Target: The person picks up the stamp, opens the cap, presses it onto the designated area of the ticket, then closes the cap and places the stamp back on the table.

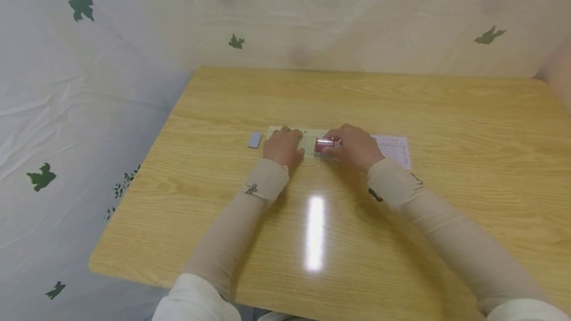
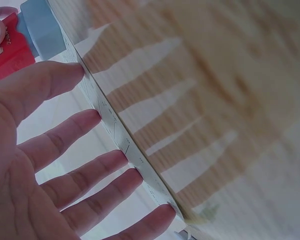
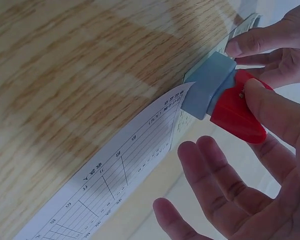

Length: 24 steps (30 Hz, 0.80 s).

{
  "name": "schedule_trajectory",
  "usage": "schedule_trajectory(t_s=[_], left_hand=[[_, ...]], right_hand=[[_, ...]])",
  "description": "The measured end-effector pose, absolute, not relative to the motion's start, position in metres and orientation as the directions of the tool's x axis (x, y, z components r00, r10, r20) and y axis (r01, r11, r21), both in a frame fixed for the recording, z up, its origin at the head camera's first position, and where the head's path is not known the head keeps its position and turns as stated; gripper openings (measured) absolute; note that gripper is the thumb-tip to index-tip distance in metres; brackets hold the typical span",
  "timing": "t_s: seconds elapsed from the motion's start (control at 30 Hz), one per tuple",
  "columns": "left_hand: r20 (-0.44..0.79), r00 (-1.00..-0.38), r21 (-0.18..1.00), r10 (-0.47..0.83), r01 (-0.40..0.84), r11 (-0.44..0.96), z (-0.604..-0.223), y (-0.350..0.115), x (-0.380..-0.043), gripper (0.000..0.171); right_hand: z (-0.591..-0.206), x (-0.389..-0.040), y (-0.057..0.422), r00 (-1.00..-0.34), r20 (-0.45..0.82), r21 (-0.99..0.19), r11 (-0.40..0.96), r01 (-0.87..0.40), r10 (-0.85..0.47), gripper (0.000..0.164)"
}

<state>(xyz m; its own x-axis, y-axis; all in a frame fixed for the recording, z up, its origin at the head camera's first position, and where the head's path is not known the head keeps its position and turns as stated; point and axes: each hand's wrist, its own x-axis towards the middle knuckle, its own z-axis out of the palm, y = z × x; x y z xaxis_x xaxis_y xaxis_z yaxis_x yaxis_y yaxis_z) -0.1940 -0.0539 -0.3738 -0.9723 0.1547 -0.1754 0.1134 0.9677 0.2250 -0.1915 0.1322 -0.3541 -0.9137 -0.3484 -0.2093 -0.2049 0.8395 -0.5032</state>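
Observation:
My right hand (image 1: 354,146) pinches a red hand stamp (image 1: 324,145) by its red body between thumb and fingers. In the right wrist view the stamp's blue-grey base (image 3: 209,86) stands on the printed paper, and the other fingers spread away from it. My left hand (image 1: 283,147) lies on the pale yellowish slip (image 1: 309,150), its fingers spread and fingertips resting on the paper. A white printed form (image 1: 394,148) extends from under my right hand; its end reaches the stamp's base. What lies beneath the base is hidden.
A small grey-blue flat rectangle (image 1: 255,140) lies just left of the slip. The wooden table (image 1: 214,128) has its left edge well to the left of my hands. Behind it hangs a pale cloth (image 1: 285,19) with green leaf-like patches.

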Motion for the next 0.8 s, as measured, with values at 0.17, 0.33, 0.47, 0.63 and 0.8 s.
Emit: schedule_trajectory(t_s=[0.17,0.33,0.47,0.63,0.8], left_hand=[[-0.174,-0.972,0.229,0.156,0.115,0.967,-0.3726,-0.0548,-0.1924,0.047],[-0.168,-0.972,0.226,0.165,0.125,0.966,-0.3689,-0.0556,-0.1903,0.046],[-0.174,-0.970,0.228,0.169,0.128,0.965,-0.3667,-0.0549,-0.1894,0.047],[-0.183,-0.968,0.223,0.171,0.129,0.966,-0.3700,-0.0544,-0.1891,0.048],[-0.180,-0.967,0.211,0.180,0.141,0.967,-0.3729,-0.0536,-0.1898,0.048]], right_hand=[[-0.3522,-0.1900,0.1298,-0.916,-0.217,-0.494,0.847,-0.196,-0.338,0.040],[-0.3515,-0.1882,0.1291,-0.920,-0.202,-0.475,0.855,-0.207,-0.335,0.041],[-0.3515,-0.1875,0.1293,-0.924,-0.202,-0.488,0.851,-0.193,-0.325,0.039],[-0.3538,-0.1868,0.1301,-0.925,-0.208,-0.511,0.842,-0.174,-0.317,0.037],[-0.3539,-0.1862,0.1311,-0.927,-0.205,-0.501,0.847,-0.175,-0.313,0.039]])
